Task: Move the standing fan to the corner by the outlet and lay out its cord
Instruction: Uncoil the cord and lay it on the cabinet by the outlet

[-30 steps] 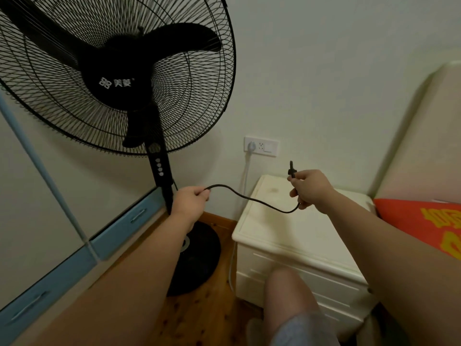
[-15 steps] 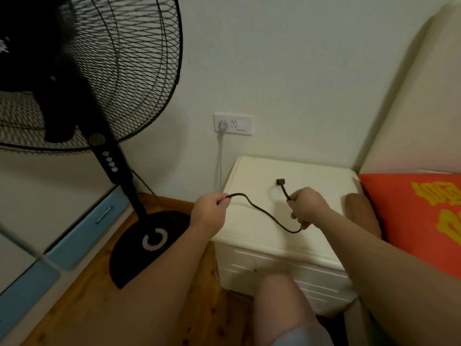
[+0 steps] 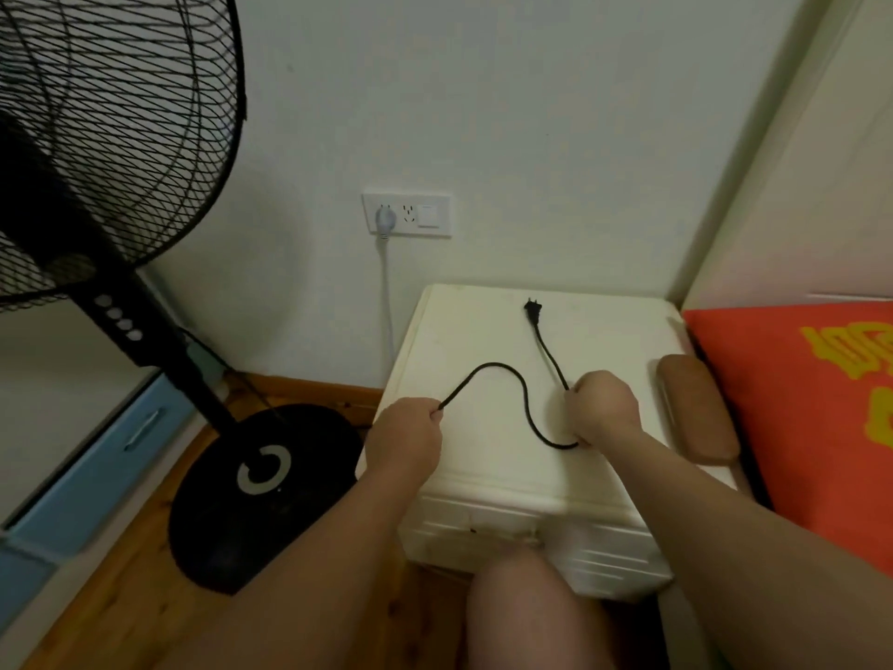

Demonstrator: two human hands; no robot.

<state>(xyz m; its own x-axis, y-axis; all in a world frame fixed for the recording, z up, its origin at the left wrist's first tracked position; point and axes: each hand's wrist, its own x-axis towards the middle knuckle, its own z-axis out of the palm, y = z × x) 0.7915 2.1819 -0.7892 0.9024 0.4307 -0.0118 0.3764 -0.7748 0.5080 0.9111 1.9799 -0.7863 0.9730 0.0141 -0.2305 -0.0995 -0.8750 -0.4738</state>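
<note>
The black standing fan (image 3: 159, 340) stands at the left on its round base (image 3: 270, 495), in the corner near the white wall outlet (image 3: 408, 214). Its black cord (image 3: 512, 389) snakes across the top of the white nightstand (image 3: 483, 331), and the two-pin plug (image 3: 533, 309) lies flat near the back of that top. My left hand (image 3: 406, 437) grips the cord at the nightstand's left edge. My right hand (image 3: 604, 411) grips it further along, a short way behind the plug. A loop of cord sags between my hands.
A grey plug with a pale cable (image 3: 385, 220) sits in the outlet's left socket. A brown oblong object (image 3: 696, 408) lies at the nightstand's right edge beside a red cushion (image 3: 812, 418). Blue-trimmed drawers (image 3: 96, 452) line the left wall. My knee (image 3: 531, 616) is below.
My hands lowered the cord from mid-air onto the nightstand top, and the plug, held upright before, now lies flat. The view shifted right and down, so the fan sits further left.
</note>
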